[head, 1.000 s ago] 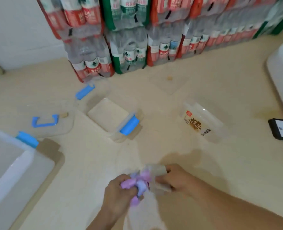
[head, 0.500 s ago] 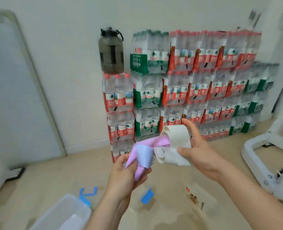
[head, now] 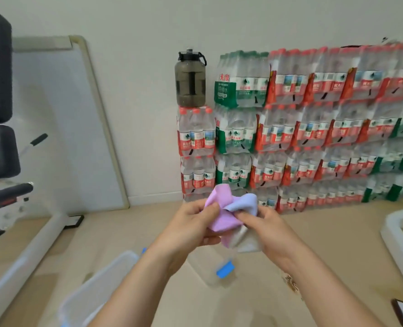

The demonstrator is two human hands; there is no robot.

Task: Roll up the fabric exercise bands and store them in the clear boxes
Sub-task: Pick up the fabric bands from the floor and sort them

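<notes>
A pale wall and a beige floor fill the room. In front of them, raised in the air, a tangled bundle of fabric exercise bands hangs between both hands. The left grip (head: pixel 191 223) has its thumb and curled fingers pinched on the lilac fabric band (head: pixel 219 220). The right grip (head: pixel 264 225) pinches a fold of the pale blue fabric band (head: pixel 245 202). A whitish fabric band (head: pixel 247 241), blurred, hangs just under the right grip. Below both grips, on the floor, lies a small clear plastic box (head: pixel 210 277) with a blue latch (head: pixel 225 271). Below and left of the left grip shows the rim of a larger clear plastic tub (head: pixel 96 286). Beyond the grips, shrink-wrapped packs of water bottles (head: pixel 313 128) are stacked against the wall. A dark smoky plastic jug (head: pixel 190 79) stands on the leftmost stack, above the left grip. Far left of it a framed white board (head: pixel 61 123) leans on the wall, beside a white exercise machine frame (head: pixel 30 251).
</notes>
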